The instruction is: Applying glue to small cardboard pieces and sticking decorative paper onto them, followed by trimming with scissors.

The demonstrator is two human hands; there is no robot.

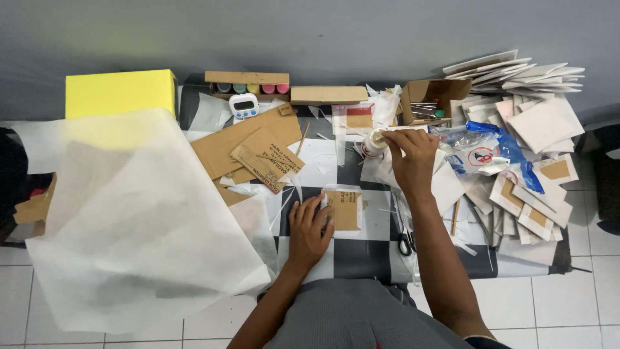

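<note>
Small cardboard card in a clear sleeve (342,208), flat at the middle of the checkered surface (361,257), pinned at its near-left edge by left hand (309,229), grip spread and pressing. Farther back, right hand (411,158), grip pinched on a white tape roll (374,142). Likely a sealing step; next calls for drawing tape to the sleeve, steadily. Scissors (405,240) just right; tissue sheet (135,220) left.

a single head-worn camera looks almost straight down from above the seated person, facing forward toward the grey wall. it sits fairly near, framing the whole cluttered bench (361,249), both forearms and some floor tiles.
</note>
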